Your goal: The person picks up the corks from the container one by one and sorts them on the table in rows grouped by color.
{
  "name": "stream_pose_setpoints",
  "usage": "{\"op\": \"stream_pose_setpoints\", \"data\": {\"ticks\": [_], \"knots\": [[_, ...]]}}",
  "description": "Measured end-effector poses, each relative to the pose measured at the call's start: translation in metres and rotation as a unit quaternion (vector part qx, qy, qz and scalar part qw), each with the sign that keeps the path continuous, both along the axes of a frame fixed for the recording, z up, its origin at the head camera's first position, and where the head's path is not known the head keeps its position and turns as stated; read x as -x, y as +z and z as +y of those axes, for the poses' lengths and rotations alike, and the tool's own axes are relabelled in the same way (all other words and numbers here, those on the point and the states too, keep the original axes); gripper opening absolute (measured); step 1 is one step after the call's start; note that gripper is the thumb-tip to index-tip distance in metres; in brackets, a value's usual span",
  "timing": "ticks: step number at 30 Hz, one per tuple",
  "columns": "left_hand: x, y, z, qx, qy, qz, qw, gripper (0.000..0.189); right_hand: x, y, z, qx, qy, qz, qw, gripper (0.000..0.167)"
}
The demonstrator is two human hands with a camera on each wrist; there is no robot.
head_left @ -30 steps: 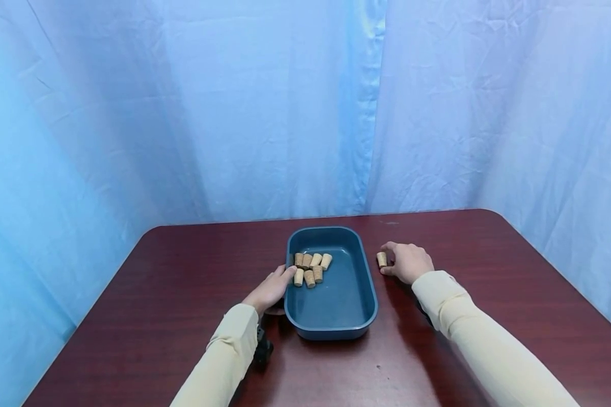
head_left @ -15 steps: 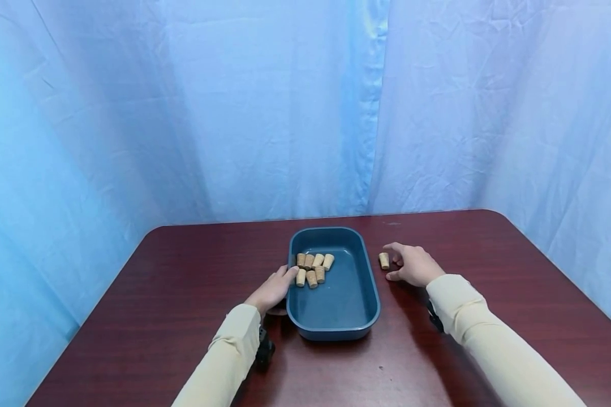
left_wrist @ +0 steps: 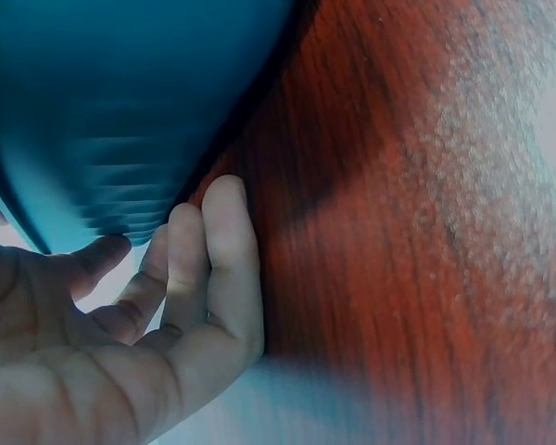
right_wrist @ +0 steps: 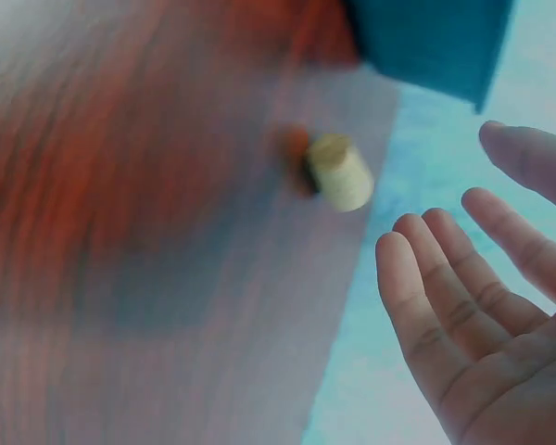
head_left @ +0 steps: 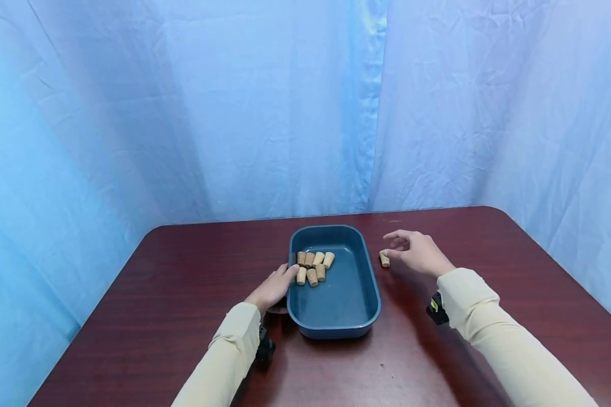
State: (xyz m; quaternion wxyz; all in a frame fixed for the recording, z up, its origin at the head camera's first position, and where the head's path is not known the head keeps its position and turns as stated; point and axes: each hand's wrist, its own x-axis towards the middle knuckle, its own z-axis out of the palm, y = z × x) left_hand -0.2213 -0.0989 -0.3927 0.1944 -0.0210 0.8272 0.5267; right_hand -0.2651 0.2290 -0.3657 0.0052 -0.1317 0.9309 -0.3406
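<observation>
In the head view a dark blue tray [head_left: 336, 328] stands on the table, several tapered corks [head_left: 320, 273] grouped at its left side. My left hand [head_left: 272, 289] holds that left side, a fingertip over the rim. The left wrist view shows bent fingers [left_wrist: 227, 241] against the outer wall, the lowest close to the tabletop. One single cork [head_left: 384, 260] sits on the table just right of the tray. My right hand [head_left: 416, 252] hovers close over it, fingers spread and nothing between them; the right wrist view shows this cork [right_wrist: 341, 172] apart from the fingertips.
The table [head_left: 193, 271] is dark reddish brown with a rounded far right corner. Pale blue curtains [head_left: 265, 113] hang behind it and at both sides. A dark wrist device [head_left: 437, 308] shows under the right cuff.
The fingers of my right hand have drawn back from around the single cork, and the hand has then risen above it. My left hand keeps its place on the tray.
</observation>
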Motion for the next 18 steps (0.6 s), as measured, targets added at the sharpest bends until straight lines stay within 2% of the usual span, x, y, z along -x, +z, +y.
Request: {"op": "stream_pose_setpoints", "data": {"ticks": [6,18], "knots": [[0.001,0.000,0.000,-0.002,-0.003,0.003,1.0000,0.064,-0.004,0.014,-0.008,0.032,0.019,-0.010,0.9993,0.042],[0.000,0.002,0.000,-0.010,-0.006,0.003,0.9999,0.064,-0.013,0.039,-0.035,0.085,0.044,-0.077,0.9924,0.049]]}}
